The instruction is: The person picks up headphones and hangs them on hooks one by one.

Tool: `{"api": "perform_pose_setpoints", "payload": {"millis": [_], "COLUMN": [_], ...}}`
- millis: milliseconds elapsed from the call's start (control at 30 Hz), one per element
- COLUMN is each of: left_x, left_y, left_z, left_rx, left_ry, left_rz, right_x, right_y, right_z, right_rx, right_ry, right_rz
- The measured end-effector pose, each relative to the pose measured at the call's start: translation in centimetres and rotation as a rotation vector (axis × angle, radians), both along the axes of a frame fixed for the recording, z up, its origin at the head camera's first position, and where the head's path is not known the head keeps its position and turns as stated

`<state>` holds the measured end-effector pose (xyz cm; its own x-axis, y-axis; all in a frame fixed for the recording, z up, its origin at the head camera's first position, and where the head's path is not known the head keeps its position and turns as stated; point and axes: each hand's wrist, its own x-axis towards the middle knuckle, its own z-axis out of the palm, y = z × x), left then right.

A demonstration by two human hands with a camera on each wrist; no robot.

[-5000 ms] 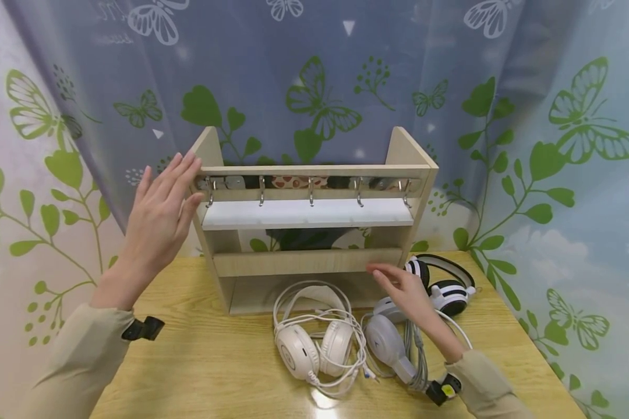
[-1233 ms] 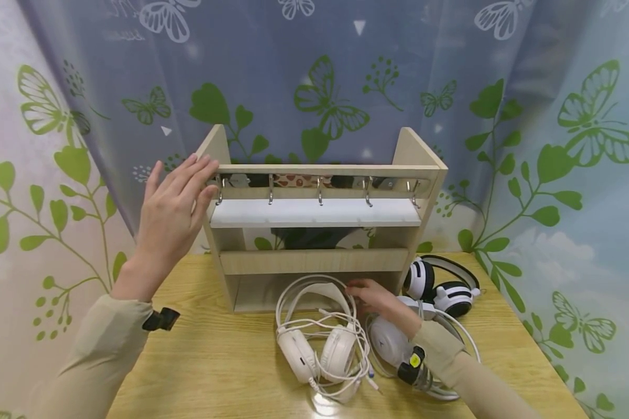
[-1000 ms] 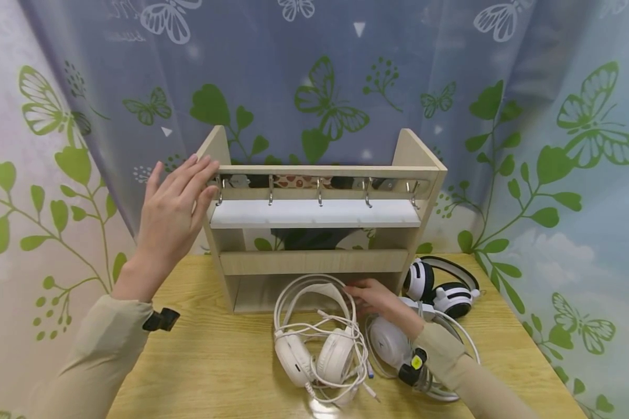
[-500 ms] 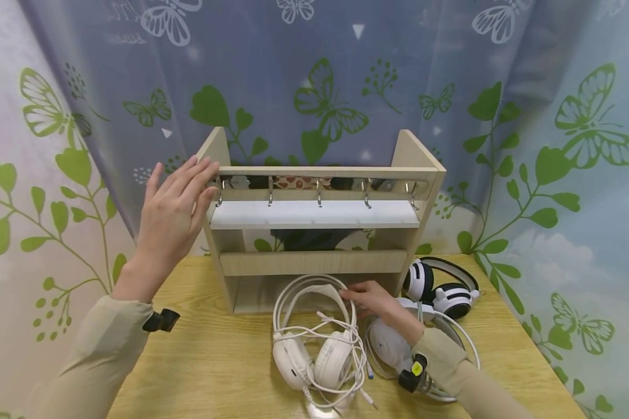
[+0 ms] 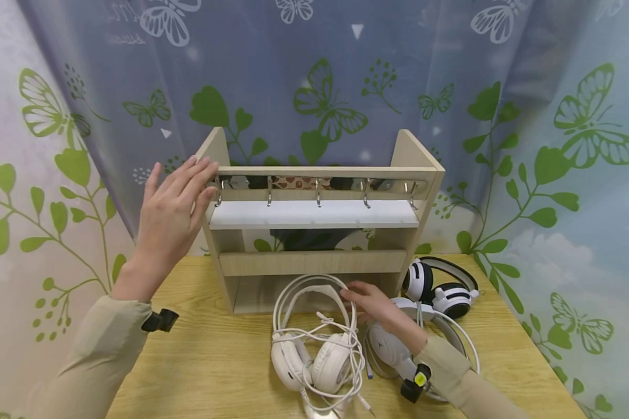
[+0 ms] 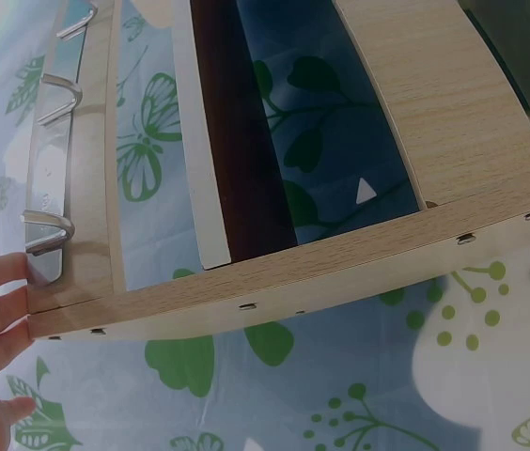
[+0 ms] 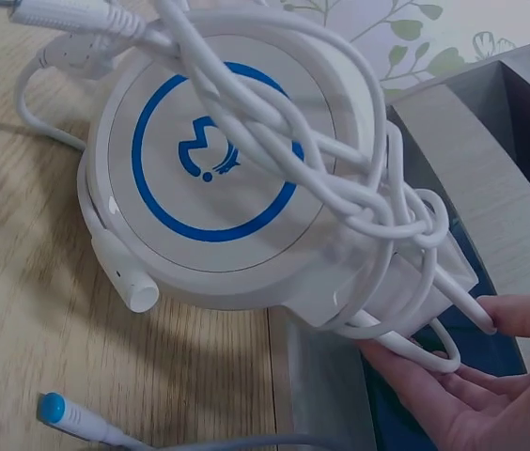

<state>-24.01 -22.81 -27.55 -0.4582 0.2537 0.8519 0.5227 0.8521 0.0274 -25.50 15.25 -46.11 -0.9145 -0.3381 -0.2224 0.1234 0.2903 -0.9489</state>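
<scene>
Left hand (image 5: 170, 209) up flat against the left end of the wooden rack (image 5: 314, 262), fingers straight and spread, tips touching the end of the top rail right by the first metal hook (image 5: 218, 192); nothing gripped, just pressing on the side panel. Same contact from the left wrist view: fingertips (image 6: 7, 310) against the corner of the rack (image 6: 274, 272), hooks (image 6: 49, 235) lined up along the rail. Right hand (image 5: 380, 305) down low at the counter (image 5: 199, 372), fingers curled onto the white headphones (image 5: 314, 349) at the right side of the headband, where the tangled white cable (image 5: 340, 334) wraps around. Right wrist view up close: fingers (image 7: 453, 385) under the cable bundle and the headband joint of the white headphones (image 7: 209, 178), earcup with a blue ring logo facing the camera, a blue-tipped plug (image 7: 54, 409) lying on the wood nearby. White headphones sitting on the counter just in front of the rack's bottom shelf, about mid-counter, cups toward the near edge. Grey-white headset (image 5: 393, 343) touching them on the right, partly under the right wrist. Black-and-white headphones (image 5: 440, 285) further back near the rack's right foot, toward the counter's right edge. Butterfly-print curtain (image 5: 314, 75) hanging behind the whole setup.
</scene>
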Motion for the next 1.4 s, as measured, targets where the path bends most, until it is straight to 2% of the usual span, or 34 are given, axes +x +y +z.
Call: {"api": "perform_pose_setpoints", "payload": {"millis": [600,1167,1400], "left_x": [0.0,0.0,0.0], "left_y": [0.0,-0.1,0.0], "left_z": [0.1,0.2,0.2], "left_rx": [0.006,-0.002,0.002], "left_ry": [0.005,0.005,0.006], "left_rz": [-0.002,-0.003,-0.005], "right_x": [1.0,1.2,1.3], "right_y": [0.1,0.0,0.2], "right_z": [1.0,0.9,0.7], "right_rx": [-0.031,-0.053,-0.068], "right_ry": [0.031,0.035,0.025], "right_rz": [0.054,0.080,0.057]}}
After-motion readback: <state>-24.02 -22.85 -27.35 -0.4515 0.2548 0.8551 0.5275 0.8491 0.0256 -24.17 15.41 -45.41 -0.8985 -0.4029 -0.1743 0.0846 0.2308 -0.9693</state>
